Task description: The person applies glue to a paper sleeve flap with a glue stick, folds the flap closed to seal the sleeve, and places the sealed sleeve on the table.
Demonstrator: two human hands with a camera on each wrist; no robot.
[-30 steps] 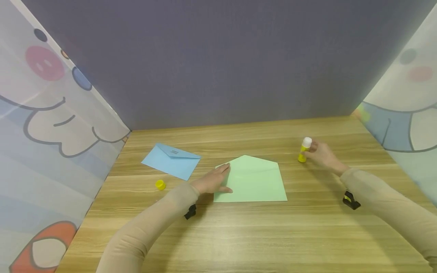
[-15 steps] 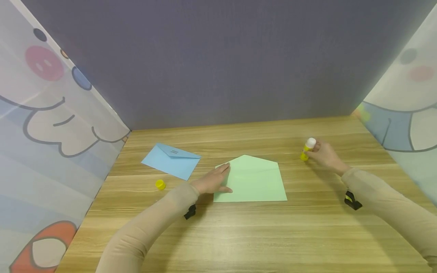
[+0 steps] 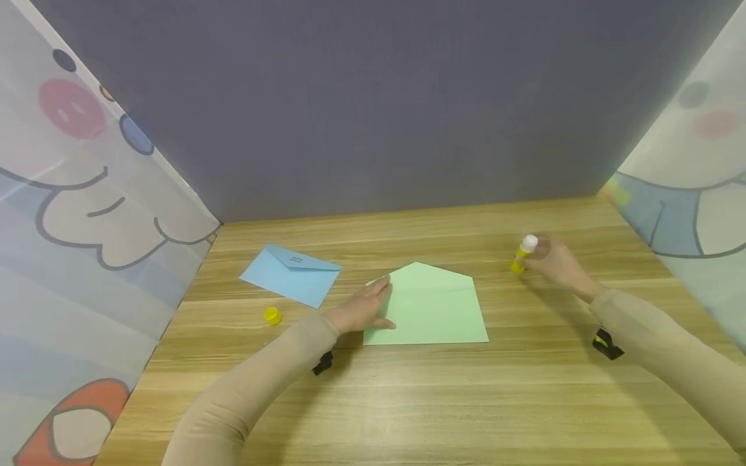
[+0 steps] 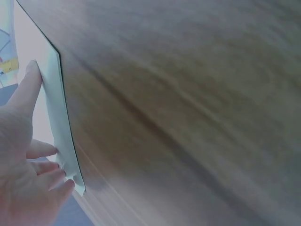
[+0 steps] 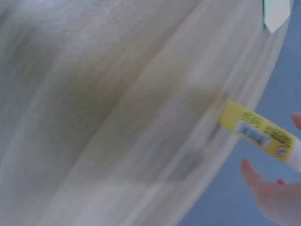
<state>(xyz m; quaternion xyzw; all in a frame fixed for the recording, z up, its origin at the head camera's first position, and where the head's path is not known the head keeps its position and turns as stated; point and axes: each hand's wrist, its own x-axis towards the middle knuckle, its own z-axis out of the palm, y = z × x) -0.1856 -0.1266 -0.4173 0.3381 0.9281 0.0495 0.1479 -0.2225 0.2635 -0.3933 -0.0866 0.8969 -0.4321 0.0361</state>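
A pale green envelope (image 3: 437, 310) lies with its pointed flap spread out toward the back. My left hand (image 3: 362, 307) rests on its left side, fingers extended and thumb spread; the left wrist view shows this hand (image 4: 33, 155) along the paper's edge. Farther right, a yellow glue stick (image 3: 520, 255) stands on the table with its white end up. Beside it is my right hand (image 3: 556, 264). In the right wrist view a gap shows between the thumb of that hand (image 5: 280, 200) and the glue stick (image 5: 256, 131); the other fingers are mostly out of frame.
A blue envelope (image 3: 297, 275) with small print on its flap lies at the back left. Nearer me sits a small yellow cap (image 3: 272, 316). A dark panel (image 3: 396, 116) rises behind the wooden table (image 3: 419, 401), and printed curtains flank it.
The glue stick has shifted slightly back and to the right with my right hand; that hand has since loosened and drawn a little away from it. My left hand stays on the green envelope.
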